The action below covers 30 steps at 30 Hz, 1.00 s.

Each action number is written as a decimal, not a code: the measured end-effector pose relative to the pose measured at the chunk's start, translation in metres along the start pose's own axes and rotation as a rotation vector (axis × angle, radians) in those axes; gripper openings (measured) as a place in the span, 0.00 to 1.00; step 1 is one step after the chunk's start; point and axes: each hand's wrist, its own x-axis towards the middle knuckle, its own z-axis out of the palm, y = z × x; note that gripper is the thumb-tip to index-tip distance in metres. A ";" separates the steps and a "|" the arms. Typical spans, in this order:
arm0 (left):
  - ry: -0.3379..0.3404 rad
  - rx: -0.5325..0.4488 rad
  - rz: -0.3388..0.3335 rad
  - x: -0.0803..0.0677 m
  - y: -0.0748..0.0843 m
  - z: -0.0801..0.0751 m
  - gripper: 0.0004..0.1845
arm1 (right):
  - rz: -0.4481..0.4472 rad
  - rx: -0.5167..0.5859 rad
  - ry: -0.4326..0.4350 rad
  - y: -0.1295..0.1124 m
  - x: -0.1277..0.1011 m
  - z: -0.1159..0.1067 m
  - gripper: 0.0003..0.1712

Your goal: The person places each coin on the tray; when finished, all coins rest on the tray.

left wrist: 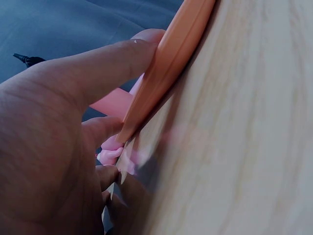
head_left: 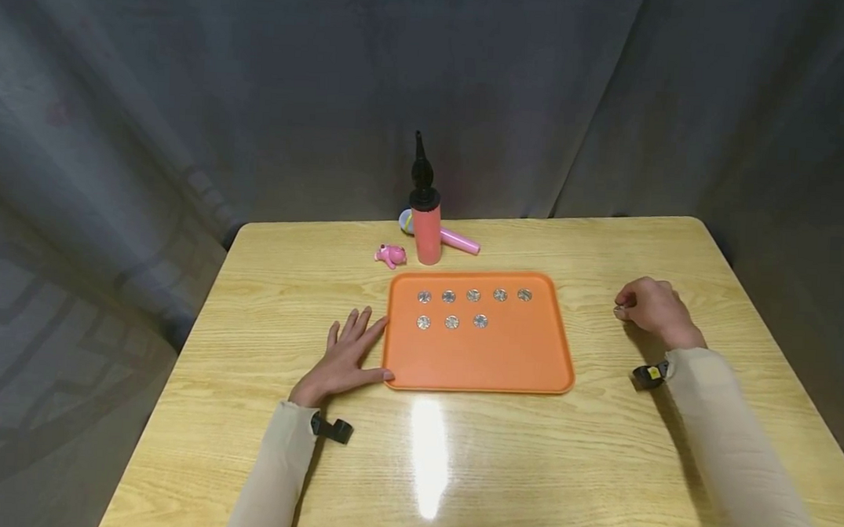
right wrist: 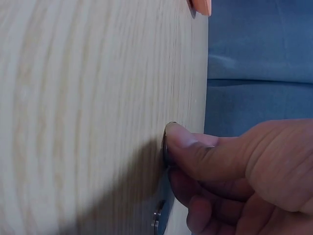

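Observation:
An orange tray [head_left: 481, 360] lies in the middle of the wooden table [head_left: 597, 460], with several silver coins [head_left: 473, 296] in two rows at its far end. My left hand [head_left: 347, 353] rests flat on the table, fingers straight, thumb against the tray's front-left corner; the left wrist view shows the thumb along the tray rim [left wrist: 171, 58]. My right hand [head_left: 625, 308] is curled on the table to the right of the tray. In the right wrist view its thumb [right wrist: 195, 147] pinches a coin [right wrist: 165, 147] against the wood, and a second coin [right wrist: 157, 220] lies just below.
A red hand pump [head_left: 426, 224] with a black nozzle stands behind the tray, a pink tube [head_left: 460, 241] lying beside it and a small pink toy [head_left: 390, 254] to its left. Grey curtain surrounds the table. The table's right edge is close to my right hand.

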 end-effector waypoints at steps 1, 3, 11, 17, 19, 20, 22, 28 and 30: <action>-0.001 -0.001 0.000 0.000 0.000 0.000 0.53 | 0.004 0.000 -0.002 0.000 0.000 0.000 0.09; -0.004 -0.005 -0.001 0.000 0.000 0.000 0.53 | 0.012 0.000 -0.001 0.000 0.000 0.001 0.09; -0.002 -0.011 -0.006 0.000 0.000 -0.001 0.53 | 0.020 0.007 0.003 -0.004 -0.003 0.001 0.09; 0.001 -0.010 -0.003 0.000 0.001 -0.001 0.53 | 0.006 0.025 0.016 -0.002 -0.004 0.000 0.06; 0.001 -0.014 -0.003 0.000 0.002 -0.002 0.53 | -0.010 0.040 0.019 0.001 -0.004 0.000 0.06; 0.001 -0.016 -0.003 0.000 0.002 -0.002 0.53 | -0.016 0.052 0.019 0.002 -0.004 -0.001 0.06; 0.000 -0.015 -0.004 0.000 0.002 -0.002 0.53 | -0.029 0.073 0.017 0.004 -0.004 -0.002 0.06; 0.000 -0.009 -0.006 0.000 0.002 -0.002 0.53 | 0.020 0.202 -0.028 0.001 -0.003 -0.003 0.10; 0.003 -0.005 -0.003 0.000 0.001 -0.001 0.53 | 0.045 0.265 -0.046 -0.003 -0.002 -0.003 0.12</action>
